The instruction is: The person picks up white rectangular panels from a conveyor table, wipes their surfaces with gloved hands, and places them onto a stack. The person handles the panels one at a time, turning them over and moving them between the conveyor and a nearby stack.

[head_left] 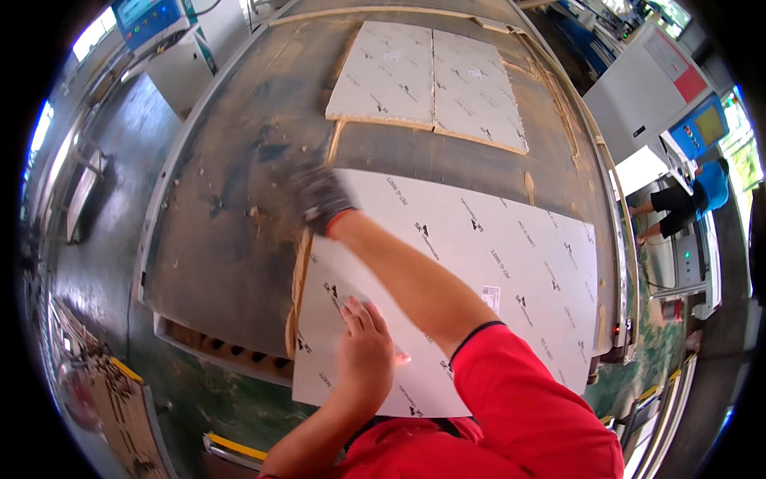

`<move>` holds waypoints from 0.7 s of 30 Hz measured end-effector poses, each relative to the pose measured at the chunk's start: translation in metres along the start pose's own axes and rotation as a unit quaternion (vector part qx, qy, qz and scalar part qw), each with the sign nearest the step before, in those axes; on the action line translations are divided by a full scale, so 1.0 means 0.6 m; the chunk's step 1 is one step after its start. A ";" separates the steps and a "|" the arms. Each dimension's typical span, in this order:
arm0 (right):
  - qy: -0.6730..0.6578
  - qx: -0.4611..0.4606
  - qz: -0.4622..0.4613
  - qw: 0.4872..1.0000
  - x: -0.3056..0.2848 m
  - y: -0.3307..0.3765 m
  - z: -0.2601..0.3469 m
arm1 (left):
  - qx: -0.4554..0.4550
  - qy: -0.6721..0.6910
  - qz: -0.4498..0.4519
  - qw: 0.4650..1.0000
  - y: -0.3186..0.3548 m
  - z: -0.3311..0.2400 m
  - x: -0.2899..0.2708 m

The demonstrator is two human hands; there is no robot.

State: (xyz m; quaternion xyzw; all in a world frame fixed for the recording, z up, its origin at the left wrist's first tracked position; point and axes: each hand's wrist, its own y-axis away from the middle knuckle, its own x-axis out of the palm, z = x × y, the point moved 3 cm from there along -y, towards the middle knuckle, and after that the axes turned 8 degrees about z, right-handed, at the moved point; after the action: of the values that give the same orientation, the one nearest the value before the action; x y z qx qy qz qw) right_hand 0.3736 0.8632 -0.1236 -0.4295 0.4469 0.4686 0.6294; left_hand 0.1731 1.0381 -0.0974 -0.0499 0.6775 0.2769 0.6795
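A large white sheet panel [495,255] with small dark printed marks lies on a dark, dusty machine bed [231,215]. My right hand [321,199], in a dark grey glove, reaches across to the panel's far left corner and grips its edge; it is blurred. My bare left hand [365,345] lies flat on the panel's near left part, fingers slightly apart. A thin brown wood strip [300,279] runs along the panel's left edge. Red sleeves cover both my upper arms.
Two smaller white panels [431,76] lie side by side at the bed's far end. A white cabinet [646,100] stands at right, where another person in a blue shirt [706,188] bends over a machine. A blue-screened control cabinet [159,24] stands upper left. Stacked boards [120,399] sit lower left.
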 end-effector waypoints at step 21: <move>0.154 0.561 -0.018 0.813 -0.248 0.755 -0.575 | 0.011 0.071 0.071 0.995 0.007 -0.003 -0.019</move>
State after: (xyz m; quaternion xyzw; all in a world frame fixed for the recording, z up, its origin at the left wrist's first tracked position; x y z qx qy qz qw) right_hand -0.1464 0.5887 -0.1152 -0.0769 0.7154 0.0530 0.6924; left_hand 0.1704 1.0371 -0.0857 -0.0140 0.7290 0.3124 0.6089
